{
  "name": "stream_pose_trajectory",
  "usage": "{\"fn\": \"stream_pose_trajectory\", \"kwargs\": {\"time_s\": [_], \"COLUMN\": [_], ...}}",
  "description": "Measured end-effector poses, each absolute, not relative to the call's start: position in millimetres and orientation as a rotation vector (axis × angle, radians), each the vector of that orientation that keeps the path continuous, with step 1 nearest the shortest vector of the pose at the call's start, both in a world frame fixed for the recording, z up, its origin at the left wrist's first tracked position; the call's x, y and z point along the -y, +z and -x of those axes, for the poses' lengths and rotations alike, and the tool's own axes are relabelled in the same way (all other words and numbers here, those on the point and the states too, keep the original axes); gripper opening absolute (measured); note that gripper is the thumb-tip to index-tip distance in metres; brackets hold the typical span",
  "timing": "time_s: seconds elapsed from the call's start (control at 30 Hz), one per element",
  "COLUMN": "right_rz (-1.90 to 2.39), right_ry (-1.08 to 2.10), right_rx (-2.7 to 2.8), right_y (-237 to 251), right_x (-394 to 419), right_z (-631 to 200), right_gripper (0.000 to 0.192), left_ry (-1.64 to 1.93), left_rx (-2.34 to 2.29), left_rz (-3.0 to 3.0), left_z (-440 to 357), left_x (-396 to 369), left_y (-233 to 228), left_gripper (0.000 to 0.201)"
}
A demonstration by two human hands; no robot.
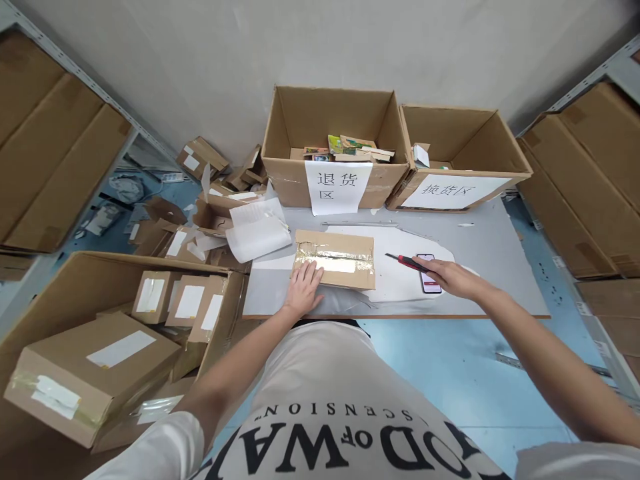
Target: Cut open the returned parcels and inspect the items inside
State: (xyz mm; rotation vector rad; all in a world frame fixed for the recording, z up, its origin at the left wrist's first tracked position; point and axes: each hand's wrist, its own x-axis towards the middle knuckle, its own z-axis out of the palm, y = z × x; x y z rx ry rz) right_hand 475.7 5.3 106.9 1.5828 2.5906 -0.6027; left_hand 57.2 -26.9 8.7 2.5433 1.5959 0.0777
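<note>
A taped cardboard box [357, 248] with a white label lies on the table in front of me. My left hand [304, 287] rests on its near left corner, fingers spread over the cardboard. To the right of the box, my right hand [447, 277] grips a red and black utility knife [409, 263], its tip pointing left toward the box but apart from it. Under that hand lies a phone [431, 287] with its screen lit, partly covered by the fingers.
Two open cartons with paper signs stand at the table's back: the left carton [285, 180] holds books, the right carton [517, 160] a few items. At left, a large carton [125, 260] holds several parcels. Opened boxes and wrapping [257, 230] pile up beyond it. Shelves flank both sides.
</note>
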Motion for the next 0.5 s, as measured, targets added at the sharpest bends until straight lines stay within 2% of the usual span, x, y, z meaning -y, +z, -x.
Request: {"fn": "stream_pose_trajectory", "kwargs": {"time_s": [0.13,0.27,0.37,0.5], "right_rz": [-2.099,-2.542,-2.674,-2.625], "right_ry": [-1.363,-2.155,-2.466,-2.652], "right_rx": [-2.337,-1.935,-1.742,-1.646], "right_y": [64.5,20.4,0.7,-11.1], "right_x": [24.9,41.5,45.3,48.7], "right_z": [-463.0,-417.9,-392.2,-380.5], "right_gripper": [0.054,0.07,0.076,0.077], "left_ry": [0.131,0.166,0.165,0.106], "left_rx": [-1.643,-1.66,-1.632,-1.616], "left_rz": [-2.521,-2.512,-2.545,-2.557], "left_z": [-63.3,-69.4,-72.2,-74.2], "left_x": [21.2,8.1,-3.1,-12.3], "left_y": [18.9,28.1,30.2,28.7], "left_gripper": [0.071,0.081,0.096,0.109]}}
